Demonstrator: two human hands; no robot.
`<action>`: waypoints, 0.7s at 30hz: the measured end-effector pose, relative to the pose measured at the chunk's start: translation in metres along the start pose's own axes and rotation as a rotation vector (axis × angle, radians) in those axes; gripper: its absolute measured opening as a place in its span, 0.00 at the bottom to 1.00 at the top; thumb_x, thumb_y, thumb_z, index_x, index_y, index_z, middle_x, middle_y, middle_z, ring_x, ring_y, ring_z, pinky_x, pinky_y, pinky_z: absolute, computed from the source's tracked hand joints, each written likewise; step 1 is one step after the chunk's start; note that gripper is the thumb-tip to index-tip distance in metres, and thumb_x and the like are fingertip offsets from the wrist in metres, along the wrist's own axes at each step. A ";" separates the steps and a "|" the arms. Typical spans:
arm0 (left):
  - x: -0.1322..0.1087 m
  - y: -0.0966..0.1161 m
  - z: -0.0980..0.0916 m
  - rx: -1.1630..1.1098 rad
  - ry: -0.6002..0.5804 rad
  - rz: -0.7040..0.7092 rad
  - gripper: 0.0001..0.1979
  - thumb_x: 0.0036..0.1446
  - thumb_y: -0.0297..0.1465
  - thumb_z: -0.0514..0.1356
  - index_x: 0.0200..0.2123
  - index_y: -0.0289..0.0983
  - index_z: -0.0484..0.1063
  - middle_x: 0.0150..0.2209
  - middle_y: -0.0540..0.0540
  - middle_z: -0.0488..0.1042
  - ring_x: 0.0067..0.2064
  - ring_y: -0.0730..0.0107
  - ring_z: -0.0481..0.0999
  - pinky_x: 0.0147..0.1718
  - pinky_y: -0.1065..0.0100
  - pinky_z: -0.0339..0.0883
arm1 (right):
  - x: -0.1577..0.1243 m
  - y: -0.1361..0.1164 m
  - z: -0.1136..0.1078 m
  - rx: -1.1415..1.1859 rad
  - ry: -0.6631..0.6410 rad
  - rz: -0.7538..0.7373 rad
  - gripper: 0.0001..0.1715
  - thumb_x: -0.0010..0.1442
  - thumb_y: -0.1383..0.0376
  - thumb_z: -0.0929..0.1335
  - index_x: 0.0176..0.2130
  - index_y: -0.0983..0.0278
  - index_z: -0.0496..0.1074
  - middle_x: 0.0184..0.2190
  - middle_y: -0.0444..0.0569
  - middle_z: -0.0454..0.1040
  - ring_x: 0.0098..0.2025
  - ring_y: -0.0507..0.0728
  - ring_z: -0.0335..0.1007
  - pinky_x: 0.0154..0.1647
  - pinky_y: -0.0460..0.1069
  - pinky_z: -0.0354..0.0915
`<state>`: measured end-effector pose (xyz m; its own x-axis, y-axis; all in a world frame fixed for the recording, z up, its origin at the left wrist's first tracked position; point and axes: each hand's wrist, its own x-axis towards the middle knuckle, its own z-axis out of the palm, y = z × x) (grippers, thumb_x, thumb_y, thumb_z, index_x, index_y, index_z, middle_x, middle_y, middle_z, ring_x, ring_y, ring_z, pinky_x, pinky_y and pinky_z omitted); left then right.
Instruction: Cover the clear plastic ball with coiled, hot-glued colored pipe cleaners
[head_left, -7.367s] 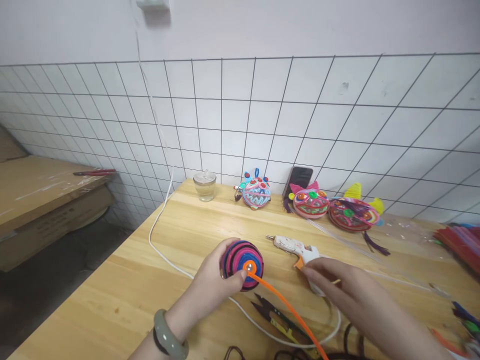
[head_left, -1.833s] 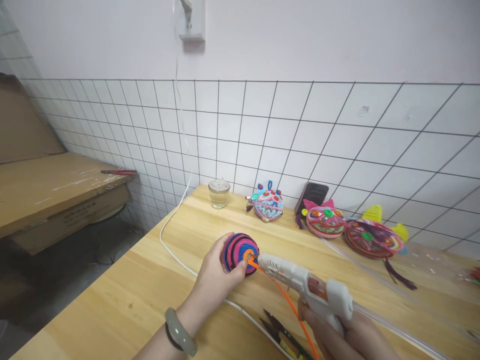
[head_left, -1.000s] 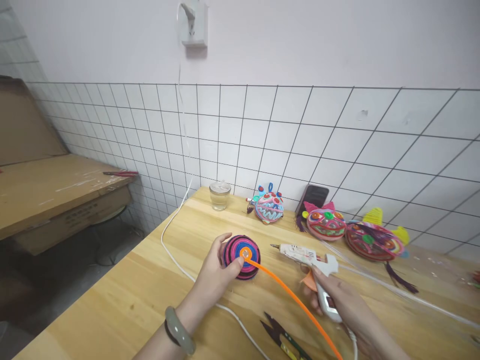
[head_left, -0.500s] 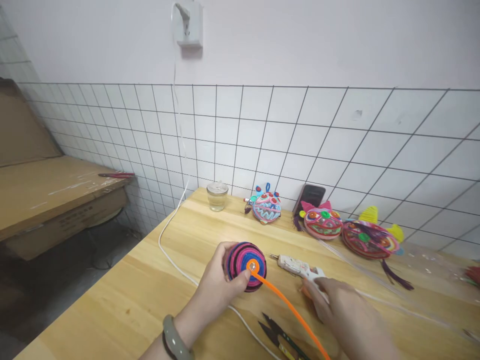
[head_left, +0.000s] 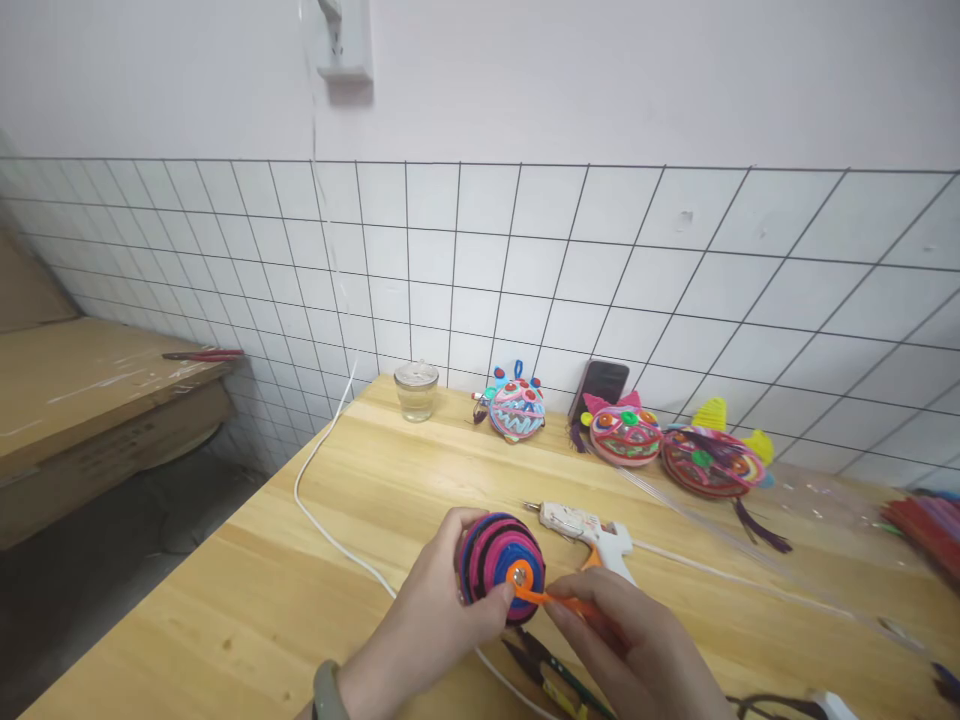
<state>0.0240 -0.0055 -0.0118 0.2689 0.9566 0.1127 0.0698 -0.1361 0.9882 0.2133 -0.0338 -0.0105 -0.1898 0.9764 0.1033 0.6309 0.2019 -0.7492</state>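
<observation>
My left hand (head_left: 439, 600) is closed around a round ball (head_left: 487, 560) wrapped in pink, black and blue fuzzy rings, its thumb pressing near the orange ring at the centre. From that ring runs an orange pipe cleaner (head_left: 534, 597), pinched between the thumb and fingers of my right hand (head_left: 615, 630). Just beyond my right hand a white glue gun (head_left: 581, 525) lies on the table, nozzle to the left. Black thread snips (head_left: 551, 670) lie under and between my hands, partly hidden.
Along the wall stand a lidded glass jar (head_left: 416, 390), a blue decorated ball (head_left: 516, 405), a phone (head_left: 602, 382) and two pink decorated balls, one pink-eared (head_left: 624, 430), one yellow-finned (head_left: 712, 460). A white cable (head_left: 326, 520) crosses the wooden table (head_left: 247, 600). Bundled pipe cleaners (head_left: 926, 530) lie right.
My right hand has let go of the glue gun, which now rests on the table, and has taken hold of the orange pipe cleaner close to the ball. The view has shifted right.
</observation>
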 end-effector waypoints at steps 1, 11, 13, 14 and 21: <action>0.000 0.001 0.000 0.019 -0.012 -0.008 0.21 0.48 0.20 0.60 0.46 0.39 0.62 0.44 0.46 0.73 0.45 0.63 0.74 0.46 0.62 0.67 | 0.000 -0.001 0.000 -0.044 0.034 -0.049 0.15 0.61 0.54 0.61 0.35 0.56 0.73 0.30 0.45 0.75 0.32 0.56 0.71 0.33 0.47 0.63; -0.004 0.008 0.000 0.062 -0.147 -0.065 0.19 0.48 0.21 0.59 0.45 0.39 0.65 0.42 0.46 0.74 0.43 0.62 0.74 0.44 0.63 0.68 | -0.001 -0.006 -0.006 -0.232 -0.003 -0.201 0.10 0.63 0.62 0.62 0.34 0.58 0.72 0.29 0.45 0.73 0.30 0.55 0.70 0.31 0.48 0.63; -0.003 0.009 -0.001 0.063 -0.161 -0.072 0.19 0.49 0.22 0.59 0.45 0.39 0.65 0.42 0.46 0.74 0.43 0.63 0.74 0.44 0.63 0.68 | 0.000 -0.008 -0.007 -0.205 -0.036 -0.178 0.10 0.62 0.63 0.61 0.33 0.59 0.71 0.28 0.45 0.72 0.29 0.54 0.70 0.30 0.47 0.63; -0.003 0.009 -0.001 0.072 -0.168 -0.073 0.18 0.49 0.22 0.60 0.45 0.39 0.65 0.42 0.47 0.74 0.43 0.63 0.74 0.44 0.63 0.67 | 0.000 -0.009 -0.008 -0.187 -0.050 -0.168 0.09 0.62 0.64 0.62 0.33 0.59 0.70 0.28 0.45 0.72 0.29 0.54 0.70 0.30 0.46 0.63; -0.004 0.004 -0.002 0.067 -0.219 -0.099 0.18 0.51 0.27 0.61 0.47 0.40 0.67 0.43 0.46 0.75 0.44 0.62 0.74 0.44 0.63 0.67 | 0.002 -0.015 -0.011 -0.152 -0.141 -0.053 0.08 0.60 0.64 0.61 0.31 0.59 0.69 0.29 0.43 0.73 0.29 0.53 0.68 0.29 0.45 0.62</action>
<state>0.0210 -0.0097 -0.0086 0.4585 0.8885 -0.0166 0.1675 -0.0681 0.9835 0.2116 -0.0342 0.0082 -0.3223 0.9458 0.0399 0.7215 0.2727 -0.6365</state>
